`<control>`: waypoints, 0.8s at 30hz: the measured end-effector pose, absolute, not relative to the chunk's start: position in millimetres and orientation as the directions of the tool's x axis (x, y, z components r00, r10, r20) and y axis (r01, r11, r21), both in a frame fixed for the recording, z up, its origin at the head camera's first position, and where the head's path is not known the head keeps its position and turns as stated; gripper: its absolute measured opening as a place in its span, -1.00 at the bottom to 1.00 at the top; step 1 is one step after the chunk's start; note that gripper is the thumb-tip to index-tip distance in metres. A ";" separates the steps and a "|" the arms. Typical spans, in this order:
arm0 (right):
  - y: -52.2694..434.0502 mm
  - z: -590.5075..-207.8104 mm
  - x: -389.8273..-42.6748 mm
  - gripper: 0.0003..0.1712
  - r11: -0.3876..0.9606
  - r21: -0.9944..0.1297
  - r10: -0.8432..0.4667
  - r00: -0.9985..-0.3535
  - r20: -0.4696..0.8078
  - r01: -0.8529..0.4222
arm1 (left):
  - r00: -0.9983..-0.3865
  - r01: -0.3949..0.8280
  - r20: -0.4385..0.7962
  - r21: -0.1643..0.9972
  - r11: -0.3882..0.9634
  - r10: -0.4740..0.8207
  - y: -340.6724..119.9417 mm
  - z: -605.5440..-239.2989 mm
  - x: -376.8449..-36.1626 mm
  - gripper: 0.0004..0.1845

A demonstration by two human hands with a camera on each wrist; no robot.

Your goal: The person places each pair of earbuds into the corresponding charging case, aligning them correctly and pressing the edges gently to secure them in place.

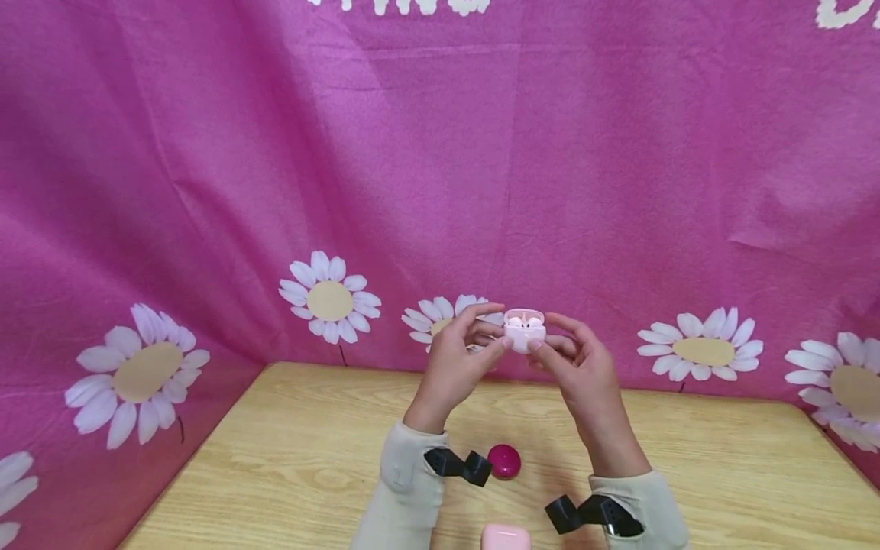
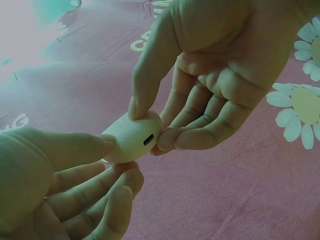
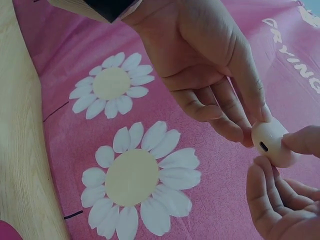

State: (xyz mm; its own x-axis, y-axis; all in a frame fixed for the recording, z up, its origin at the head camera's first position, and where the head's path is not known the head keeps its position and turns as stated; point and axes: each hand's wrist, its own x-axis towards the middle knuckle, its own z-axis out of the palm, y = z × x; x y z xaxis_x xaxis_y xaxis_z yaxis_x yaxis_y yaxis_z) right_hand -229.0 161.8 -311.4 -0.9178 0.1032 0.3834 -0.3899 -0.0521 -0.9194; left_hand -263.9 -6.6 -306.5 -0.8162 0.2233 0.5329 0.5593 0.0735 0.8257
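Above the back part of the table, both hands hold up a small pale pink earbud case [image 1: 525, 338] with its lid raised. Two white earbuds [image 1: 525, 323] sit inside it. My left hand [image 1: 454, 363] pinches the case's left side between thumb and fingers, and my right hand [image 1: 584, 370] does the same on the right. In the left wrist view the glossy case [image 2: 131, 138] shows a dark charging port on its underside. That port also appears on the case [image 3: 272, 142] in the right wrist view.
A round magenta case [image 1: 505, 461] lies on the wooden table [image 1: 309, 458] below the hands. Nearer the front edge lies a pink rounded case [image 1: 506, 537], partly cut off by the frame. A pink daisy-printed cloth [image 1: 447, 176] hangs behind and at the sides.
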 end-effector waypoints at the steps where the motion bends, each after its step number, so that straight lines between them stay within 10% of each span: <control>1: 161.6 -310.7 -228.8 -0.46 -0.051 -0.917 0.093 -0.916 0.391 -0.396 | -0.818 0.555 0.529 0.829 0.068 0.226 -7.7 -306.0 -264.2 -0.52; 24: 157.1 -312.3 -228.0 -0.52 0.002 -0.891 0.057 -0.890 0.453 -0.454 | -0.825 0.537 0.506 0.841 0.067 0.253 -16.1 -303.2 -262.3 -0.62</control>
State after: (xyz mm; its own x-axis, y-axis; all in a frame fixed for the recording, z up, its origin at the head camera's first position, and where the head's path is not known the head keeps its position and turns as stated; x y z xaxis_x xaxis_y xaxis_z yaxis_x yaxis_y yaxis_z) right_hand -228.0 157.1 -312.3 -0.8896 0.0572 0.4531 -0.4537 0.0015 -0.8911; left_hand -262.3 -16.1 -303.2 -0.8245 0.2535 0.5059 0.5367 0.0673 0.8411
